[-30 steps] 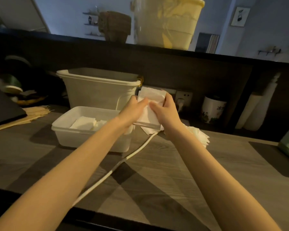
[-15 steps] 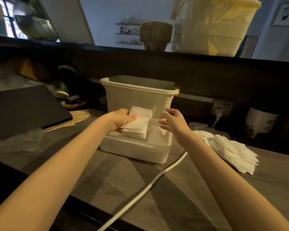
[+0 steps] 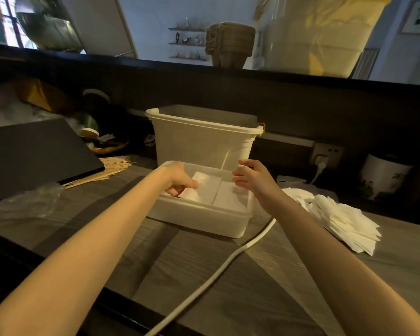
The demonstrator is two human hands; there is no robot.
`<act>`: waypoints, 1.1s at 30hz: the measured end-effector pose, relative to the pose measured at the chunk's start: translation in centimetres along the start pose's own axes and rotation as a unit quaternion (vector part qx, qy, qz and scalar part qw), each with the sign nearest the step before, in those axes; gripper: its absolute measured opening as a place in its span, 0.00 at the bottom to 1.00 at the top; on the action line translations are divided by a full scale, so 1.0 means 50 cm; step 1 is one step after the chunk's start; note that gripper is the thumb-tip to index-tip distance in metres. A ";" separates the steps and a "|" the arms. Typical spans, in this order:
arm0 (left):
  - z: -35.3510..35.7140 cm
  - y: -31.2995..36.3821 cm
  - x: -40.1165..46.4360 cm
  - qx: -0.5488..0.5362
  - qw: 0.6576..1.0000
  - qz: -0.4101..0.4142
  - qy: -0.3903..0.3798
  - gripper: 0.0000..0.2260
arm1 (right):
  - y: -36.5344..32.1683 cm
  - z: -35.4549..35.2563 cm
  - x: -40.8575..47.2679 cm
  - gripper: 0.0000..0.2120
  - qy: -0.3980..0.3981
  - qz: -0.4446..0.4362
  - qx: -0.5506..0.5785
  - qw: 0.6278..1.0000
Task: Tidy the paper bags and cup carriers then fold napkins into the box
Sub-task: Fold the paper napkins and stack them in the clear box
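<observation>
The left hand (image 3: 180, 181) pinches a folded napkin (image 3: 199, 187), tucking it into the box (image 3: 204, 218); the right hand (image 3: 251, 178), at 3 o'clock, hovers empty with loose fingers.

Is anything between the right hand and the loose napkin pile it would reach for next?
Nothing visible. The right hand hovers open over the shallow box; the napkin pile lies to its right on bare counter. The white cable runs nearer the person, off that path.
</observation>
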State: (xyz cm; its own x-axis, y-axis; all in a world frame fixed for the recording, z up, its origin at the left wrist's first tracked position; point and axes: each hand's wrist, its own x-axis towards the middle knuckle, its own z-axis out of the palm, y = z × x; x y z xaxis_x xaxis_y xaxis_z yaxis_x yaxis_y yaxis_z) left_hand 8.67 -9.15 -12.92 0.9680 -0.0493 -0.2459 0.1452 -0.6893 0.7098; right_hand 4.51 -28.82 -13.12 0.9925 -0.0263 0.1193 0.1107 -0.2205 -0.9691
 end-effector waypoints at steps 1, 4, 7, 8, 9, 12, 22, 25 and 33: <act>-0.004 0.002 -0.006 0.039 0.999 0.010 0.010 0.14 | 0.001 0.000 0.000 0.15 0.000 -0.001 -0.005 1.000; -0.005 0.007 -0.022 0.105 0.994 0.017 -0.005 0.16 | 0.002 0.000 0.002 0.14 0.003 0.000 -0.010 1.000; 0.006 0.012 -0.028 0.118 0.993 0.011 -0.015 0.16 | 0.003 0.003 0.003 0.13 0.000 -0.002 -0.011 1.000; 0.011 0.013 -0.029 0.123 0.992 0.012 -0.013 0.17 | 0.003 0.004 0.002 0.13 -0.001 -0.005 -0.011 1.000; 0.014 0.014 -0.029 0.132 0.991 0.014 -0.011 0.17 | 0.004 0.005 0.001 0.13 -0.001 -0.011 -0.011 1.000; 0.015 0.021 -0.042 0.136 0.990 0.021 -0.018 0.19 | 0.005 0.002 -0.002 0.12 0.002 -0.031 0.004 1.000; 0.062 0.126 -0.088 -0.105 0.977 0.170 0.075 0.10 | -0.034 -0.089 -0.032 0.08 0.044 -0.059 0.005 0.997; 0.116 0.169 -0.101 -0.129 0.967 0.207 0.073 0.09 | -0.031 -0.140 -0.044 0.08 0.076 -0.065 -0.021 0.995; 0.242 0.227 -0.091 -0.179 0.945 0.260 0.084 0.09 | 0.062 -0.253 -0.057 0.09 0.123 -0.125 -0.286 0.942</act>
State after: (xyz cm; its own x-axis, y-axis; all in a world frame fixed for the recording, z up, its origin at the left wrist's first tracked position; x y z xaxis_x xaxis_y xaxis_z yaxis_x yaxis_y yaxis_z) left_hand 3.47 -25.49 -11.72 0.9420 -0.1788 0.2839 -0.3281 -0.3139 0.8910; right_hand 1.39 -41.79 -13.74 0.8892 -0.1128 0.4434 0.2242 -0.7374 -0.6371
